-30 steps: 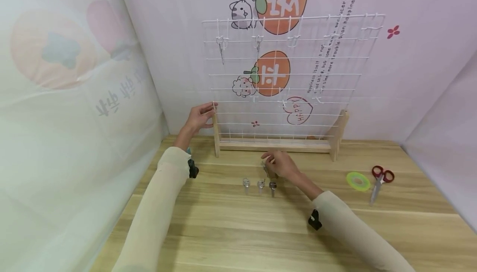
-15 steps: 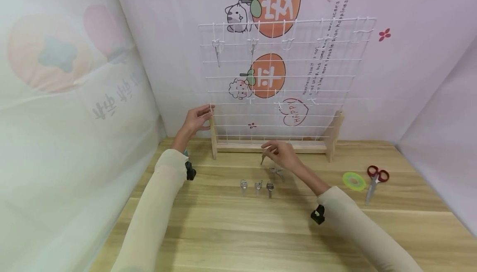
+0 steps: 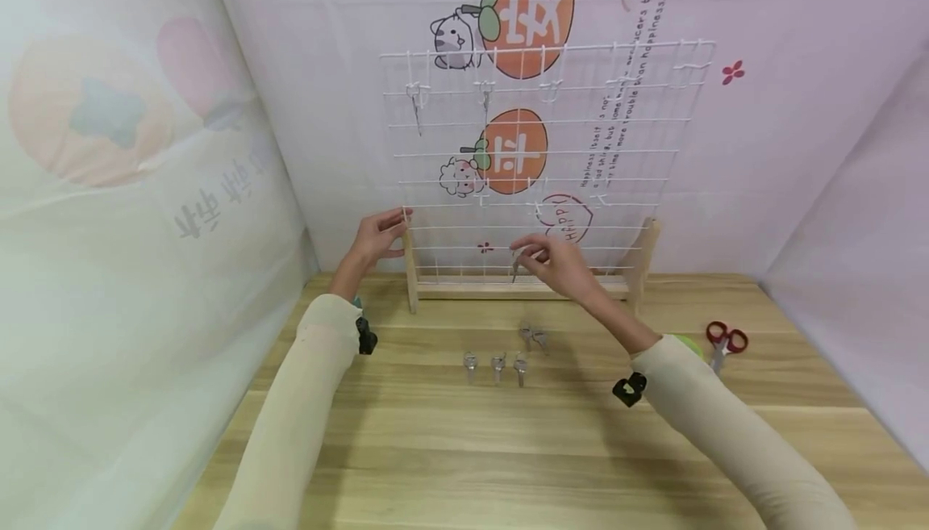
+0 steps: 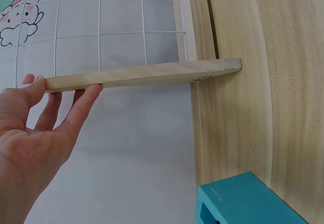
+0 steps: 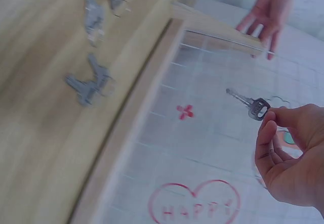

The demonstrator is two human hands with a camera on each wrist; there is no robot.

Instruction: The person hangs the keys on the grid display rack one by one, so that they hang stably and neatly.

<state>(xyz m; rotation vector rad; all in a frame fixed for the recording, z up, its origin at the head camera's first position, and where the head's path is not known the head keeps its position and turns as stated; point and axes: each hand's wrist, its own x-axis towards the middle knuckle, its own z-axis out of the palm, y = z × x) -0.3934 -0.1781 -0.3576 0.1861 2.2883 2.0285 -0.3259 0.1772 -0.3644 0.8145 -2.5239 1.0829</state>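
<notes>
My left hand [image 3: 376, 238] grips the wooden side board [image 4: 152, 75] of a white wire grid rack [image 3: 410, 260], thumb on one face and fingers on the other. My right hand [image 3: 562, 265] pinches a metal key [image 5: 258, 109] by its ring end, in front of the rack's lower wires. The key's blade points down in the head view. Two keys hang on the rack's upper hooks, one at the far left [image 3: 417, 114] and another to its right [image 3: 485, 101]. Several loose keys [image 3: 498, 365] lie on the table, two of them overlapping [image 3: 533, 336].
Red-handled scissors [image 3: 724, 340] lie at the right of the wooden table [image 3: 435, 449], near a yellow-green ring [image 3: 689, 344] partly covered by my right sleeve. A teal box [image 4: 248, 201] stands left of the rack. A printed cloth [image 3: 733, 159] hangs behind.
My right hand has lifted the key off the table, up to the rack's lower wires. My left hand keeps its grip on the side board. The head view has shifted slightly.
</notes>
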